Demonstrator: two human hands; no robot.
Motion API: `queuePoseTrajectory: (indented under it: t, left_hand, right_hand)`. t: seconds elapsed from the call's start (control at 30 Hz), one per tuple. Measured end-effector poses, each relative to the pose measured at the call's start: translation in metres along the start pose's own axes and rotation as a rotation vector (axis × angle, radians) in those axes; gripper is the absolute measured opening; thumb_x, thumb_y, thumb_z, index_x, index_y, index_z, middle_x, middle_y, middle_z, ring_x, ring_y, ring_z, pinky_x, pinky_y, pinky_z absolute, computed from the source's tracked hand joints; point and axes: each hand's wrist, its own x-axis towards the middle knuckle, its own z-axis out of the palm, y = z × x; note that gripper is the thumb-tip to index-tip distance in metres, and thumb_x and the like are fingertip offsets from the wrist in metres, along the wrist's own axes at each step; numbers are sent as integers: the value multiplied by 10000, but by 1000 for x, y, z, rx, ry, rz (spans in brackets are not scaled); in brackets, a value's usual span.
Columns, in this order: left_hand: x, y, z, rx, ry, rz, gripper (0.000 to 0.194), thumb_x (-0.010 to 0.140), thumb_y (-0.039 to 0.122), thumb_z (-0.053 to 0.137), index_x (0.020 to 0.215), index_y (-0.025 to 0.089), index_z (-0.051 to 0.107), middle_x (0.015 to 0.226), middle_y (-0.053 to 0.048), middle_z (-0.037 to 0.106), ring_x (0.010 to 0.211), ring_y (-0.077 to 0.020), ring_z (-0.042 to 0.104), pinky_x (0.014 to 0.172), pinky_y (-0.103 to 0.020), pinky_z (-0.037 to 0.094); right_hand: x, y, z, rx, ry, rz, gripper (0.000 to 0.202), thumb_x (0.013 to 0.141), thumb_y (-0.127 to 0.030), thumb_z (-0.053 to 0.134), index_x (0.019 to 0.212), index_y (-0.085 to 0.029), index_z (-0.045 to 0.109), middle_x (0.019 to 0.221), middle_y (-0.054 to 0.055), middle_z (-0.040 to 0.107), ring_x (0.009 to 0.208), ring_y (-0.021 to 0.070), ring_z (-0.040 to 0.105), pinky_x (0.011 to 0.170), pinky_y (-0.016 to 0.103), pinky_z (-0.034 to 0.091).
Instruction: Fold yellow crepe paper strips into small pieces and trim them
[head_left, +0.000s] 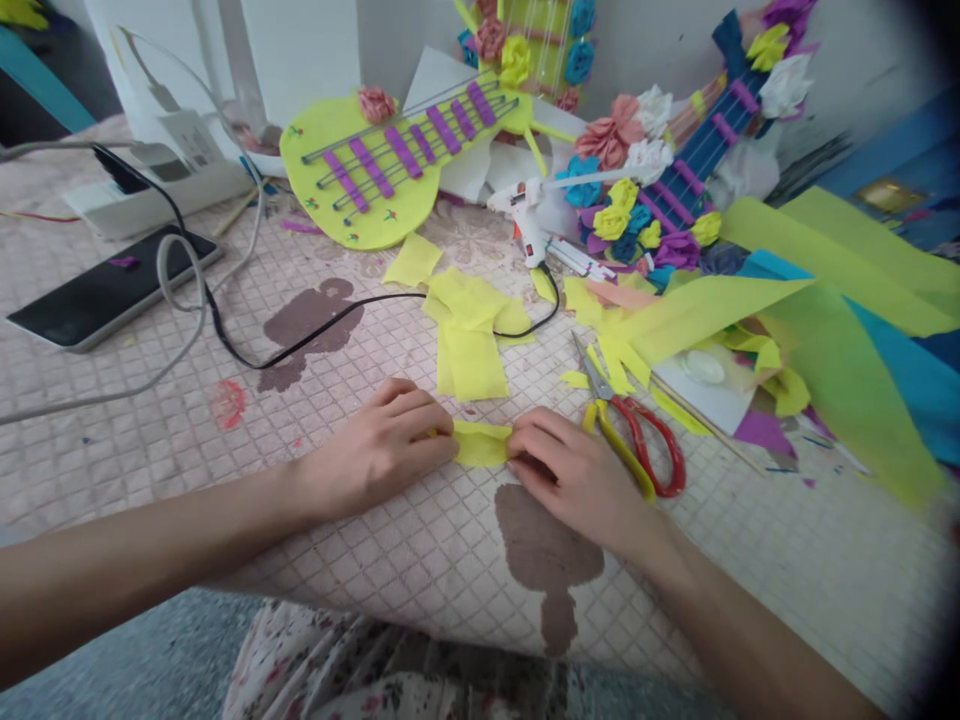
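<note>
A small piece of yellow crepe paper (482, 445) stretches between my two hands, low over the quilted cloth. My left hand (382, 445) pinches its left end, fingers curled. At the right end, my right hand (574, 465) grips it between thumb and fingers. Just beyond lie several cut yellow paper pieces (471, 345), overlapping in a loose pile. Scissors (637, 430) with red and yellow handles rest beside my right hand, blades pointing away from me. The fingertips partly hide the ends of the paper.
A white glue gun (527, 215) stands behind the pile, its black cord (322, 325) crossing the cloth. Left are a phone (112, 285) and a power strip (161, 190). Behind stand a yellow paper guitar (360, 165) and a blue one (697, 150). Crepe sheets (832, 370) lie right.
</note>
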Motion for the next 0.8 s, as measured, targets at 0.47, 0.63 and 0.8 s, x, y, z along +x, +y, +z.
queuePoseTrajectory:
  t: [0.47, 0.63, 0.8]
  left_hand:
    - [2, 5, 3, -325, 95, -359, 60, 851, 115, 559, 838, 154, 604, 964, -53, 549, 920, -167, 515, 819, -312, 450]
    - [4, 4, 4, -339, 83, -369, 60, 855, 138, 555, 833, 154, 609, 947, -52, 554, 900, -171, 518, 811, -328, 456]
    - [5, 4, 3, -319, 72, -380, 68, 859, 153, 550, 834, 158, 613, 947, -55, 558, 903, -181, 520, 822, -347, 454]
  right_hand:
    - [3, -6, -4, 181, -50, 211, 122, 831, -66, 562, 825, -187, 546, 926, 20, 526, 800, 127, 550, 689, 263, 437]
    - [4, -7, -4, 208, -51, 241, 123, 834, -68, 562, 815, -188, 541, 917, 14, 522, 782, 122, 542, 694, 268, 438]
    - [4, -11, -2, 205, -35, 277, 132, 855, -67, 519, 808, -189, 523, 906, 15, 510, 765, 125, 531, 684, 280, 441]
